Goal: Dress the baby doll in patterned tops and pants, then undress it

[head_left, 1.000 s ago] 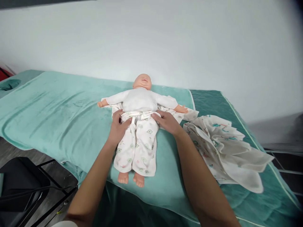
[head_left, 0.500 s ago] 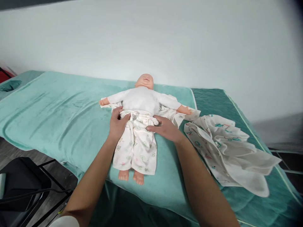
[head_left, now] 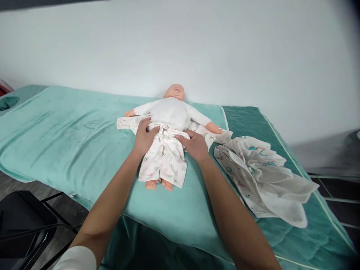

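Note:
A baby doll [head_left: 171, 112] lies on its back on a green padded bed, head toward the wall and arms spread. White printed pants [head_left: 163, 161] cover its legs, with both feet showing below the cuffs. My left hand [head_left: 146, 137] grips the waistband at the doll's hip on the left. On the opposite side my right hand [head_left: 196, 144] pinches the waistband between thumb and fingers. Beneath the doll's back a printed baby shirt [head_left: 225, 137] is spread, one sleeve poking out on each side.
A crumpled white printed cloth [head_left: 261, 176] lies on the bed to the right. The green bed [head_left: 70, 138] stands against a white wall [head_left: 197, 45]. At the lower left is a black chair [head_left: 25, 221] with a cable across it.
The doll, pants and both hands now sit higher in the view. The waistband is drawn up further, and the doll's feet have shifted away from the bed's near edge.

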`<act>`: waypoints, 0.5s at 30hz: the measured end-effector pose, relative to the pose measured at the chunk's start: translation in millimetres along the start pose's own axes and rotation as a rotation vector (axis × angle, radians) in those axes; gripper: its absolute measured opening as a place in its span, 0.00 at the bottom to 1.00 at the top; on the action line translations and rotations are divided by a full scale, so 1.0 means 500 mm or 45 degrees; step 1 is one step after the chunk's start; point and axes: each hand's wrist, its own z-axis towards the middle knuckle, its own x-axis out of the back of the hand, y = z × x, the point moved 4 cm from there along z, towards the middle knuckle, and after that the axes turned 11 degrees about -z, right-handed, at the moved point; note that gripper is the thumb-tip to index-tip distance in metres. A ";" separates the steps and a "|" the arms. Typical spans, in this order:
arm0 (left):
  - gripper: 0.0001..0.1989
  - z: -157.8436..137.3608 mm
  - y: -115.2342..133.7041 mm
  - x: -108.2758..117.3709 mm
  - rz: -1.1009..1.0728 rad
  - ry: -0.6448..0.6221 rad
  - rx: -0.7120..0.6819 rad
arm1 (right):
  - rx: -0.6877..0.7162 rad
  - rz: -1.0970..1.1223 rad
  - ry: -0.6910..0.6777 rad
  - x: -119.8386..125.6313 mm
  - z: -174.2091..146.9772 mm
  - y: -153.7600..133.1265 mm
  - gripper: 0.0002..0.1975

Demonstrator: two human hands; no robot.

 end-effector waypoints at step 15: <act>0.06 -0.130 0.045 0.020 0.251 -0.056 -0.269 | 0.191 -0.196 0.175 -0.005 -0.069 -0.011 0.08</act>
